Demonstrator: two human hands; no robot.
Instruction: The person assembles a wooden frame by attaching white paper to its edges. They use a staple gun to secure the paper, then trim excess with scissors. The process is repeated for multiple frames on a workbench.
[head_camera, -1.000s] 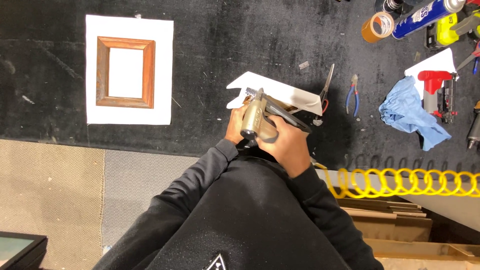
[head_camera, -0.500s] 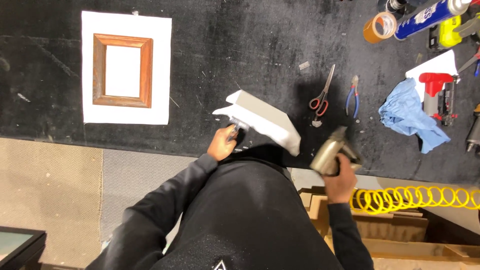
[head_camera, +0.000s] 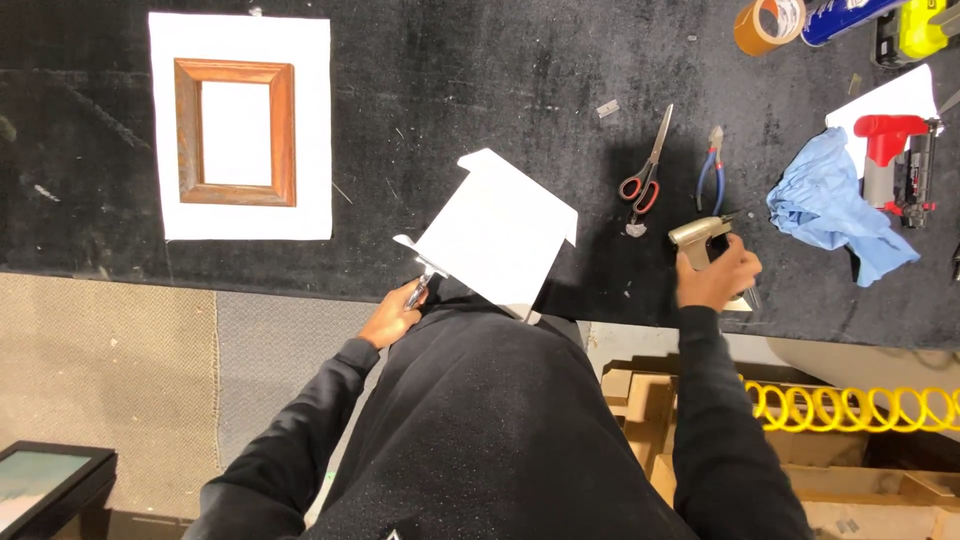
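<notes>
1. Nearest to us, our left hand grips the lower corner of the white frame moulding piece, fingers closed round a small metal part at its edge. The piece has swung since half a second ago: its broad pale face now tilts up toward us, one corner over the table edge.
2. Our right hand has come out to the right and down to the black felt-covered table, wrapped shut on the grey metal stapling gun, whose nose now sits at the felt. A second ago both hands held that gun against the moulding; now the two are well apart.
3. We judge the fastening pass on this piece to be over, with the tool being parked.
4. Just beyond the gun lie the red-handled scissors and blue-handled pliers, with a crumpled blue cloth further right.
5. Far left, the brown wooden picture frame rests on its white backing sheet, unmoved.
</notes>
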